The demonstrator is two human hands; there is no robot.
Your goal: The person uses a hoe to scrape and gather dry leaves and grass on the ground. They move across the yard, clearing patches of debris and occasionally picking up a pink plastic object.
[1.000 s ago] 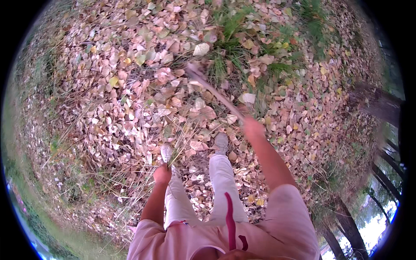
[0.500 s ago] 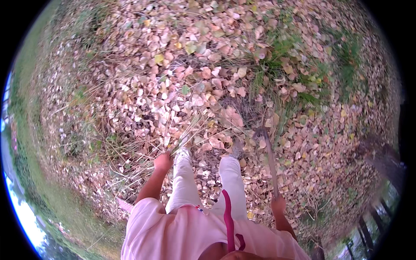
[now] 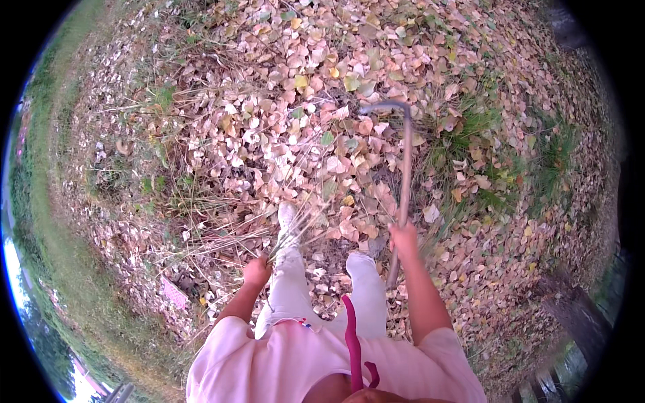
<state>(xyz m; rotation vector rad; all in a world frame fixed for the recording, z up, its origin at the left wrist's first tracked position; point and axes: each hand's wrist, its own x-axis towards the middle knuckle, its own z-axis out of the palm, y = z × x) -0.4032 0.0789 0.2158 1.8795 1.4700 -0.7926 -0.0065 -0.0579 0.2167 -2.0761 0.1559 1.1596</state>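
Observation:
My right hand (image 3: 403, 240) is wrapped round the wooden handle of a sickle (image 3: 406, 161), out ahead of my right leg. The thin curved blade (image 3: 384, 106) lies at the far end, pointing left over the fallen leaves. Below my fist the handle's butt sticks out toward me. Beside my left thigh, my left hand (image 3: 257, 271) is closed round a bunch of dry grass stalks (image 3: 299, 225), whose thin ends fan out forward across my left shin.
Fallen leaves (image 3: 269, 114) cover the ground. Green grass tufts (image 3: 480, 127) grow at the right, and dry stalks lie at the left. A pink patterned object (image 3: 175, 293) rests left of me. A tree trunk (image 3: 578, 312) stands at the right.
My right hand has swung forward and inward from beside my hip, carrying the sickle farther ahead, and its blade now shows clearly. My left hand still holds the stalks, slightly lower in view.

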